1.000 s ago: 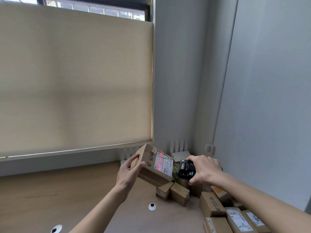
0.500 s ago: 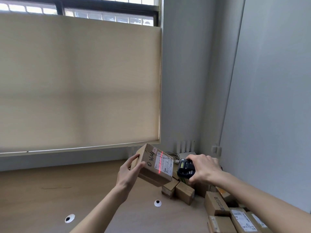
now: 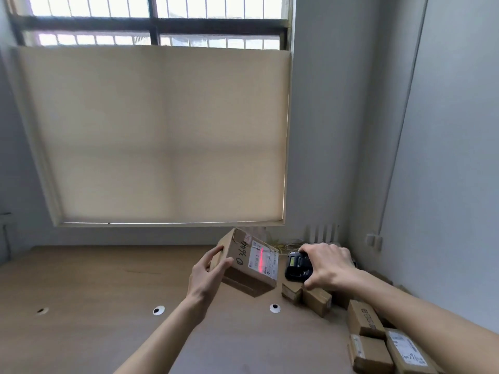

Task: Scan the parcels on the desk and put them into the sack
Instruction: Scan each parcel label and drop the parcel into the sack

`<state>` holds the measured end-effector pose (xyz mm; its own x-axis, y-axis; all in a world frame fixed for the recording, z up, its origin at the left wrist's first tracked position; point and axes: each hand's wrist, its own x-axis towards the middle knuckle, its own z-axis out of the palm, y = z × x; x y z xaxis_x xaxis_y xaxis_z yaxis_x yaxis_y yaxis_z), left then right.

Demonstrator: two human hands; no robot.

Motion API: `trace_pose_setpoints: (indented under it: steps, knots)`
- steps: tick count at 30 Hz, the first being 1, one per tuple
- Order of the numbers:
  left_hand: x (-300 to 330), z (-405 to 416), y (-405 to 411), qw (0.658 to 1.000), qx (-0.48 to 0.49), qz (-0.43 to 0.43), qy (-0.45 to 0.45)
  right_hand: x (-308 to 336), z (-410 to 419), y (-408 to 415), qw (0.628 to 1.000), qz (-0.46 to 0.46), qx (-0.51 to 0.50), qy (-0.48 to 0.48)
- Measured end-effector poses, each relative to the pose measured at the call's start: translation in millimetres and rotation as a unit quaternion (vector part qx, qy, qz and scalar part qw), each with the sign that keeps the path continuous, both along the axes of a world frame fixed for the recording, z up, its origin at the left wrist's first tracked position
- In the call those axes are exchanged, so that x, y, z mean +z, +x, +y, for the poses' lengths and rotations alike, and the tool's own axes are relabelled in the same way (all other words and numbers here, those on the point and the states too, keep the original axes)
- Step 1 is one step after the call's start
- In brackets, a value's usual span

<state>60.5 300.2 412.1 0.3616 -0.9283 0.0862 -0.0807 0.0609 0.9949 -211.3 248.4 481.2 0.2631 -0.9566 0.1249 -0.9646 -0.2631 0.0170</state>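
My left hand (image 3: 209,271) grips a brown cardboard parcel (image 3: 240,268) by its left end and holds it tilted above the wooden desk (image 3: 94,292). The parcel's white label (image 3: 263,260) faces right, and a red scan line falls across it. Just to the right, my right hand (image 3: 325,265) grips a black handheld scanner (image 3: 297,265) pointed at that label. Several more brown parcels (image 3: 364,318) lie on the desk along the right wall. The sack is not in view.
Two small boxes (image 3: 310,296) lie under my right hand. Round cable holes (image 3: 275,308) dot the desk. A window with a lowered beige blind (image 3: 162,136) stands behind the desk, and a grey wall (image 3: 445,184) closes the right side. Loose cables (image 3: 286,242) lie in the back corner.
The camera has tilted upward, showing more of the window. Both hands keep the parcel and scanner in about the same pose, with the red line still on the label.
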Motion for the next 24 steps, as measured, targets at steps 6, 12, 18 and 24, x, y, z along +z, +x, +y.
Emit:
trace_pose_setpoints:
  steps: [6, 12, 18, 24]
  knots:
    - [2, 77, 42, 0.999, 0.042, 0.026, -0.012, 1, 44, 58, 0.998, -0.006, 0.056, 0.026]
    - [4, 146, 134, 0.992, 0.115, 0.036, -0.024, 6, 83, 162, 0.991, 0.004, 0.132, 0.022]
    - [0, 236, 262, 0.983, 0.182, 0.025, -0.022, 7, 139, 310, 0.978, -0.005, 0.206, 0.018]
    - [-9, 352, 402, 0.967, 0.250, 0.044, -0.014, -6, 217, 472, 0.952, -0.107, 0.268, 0.105]
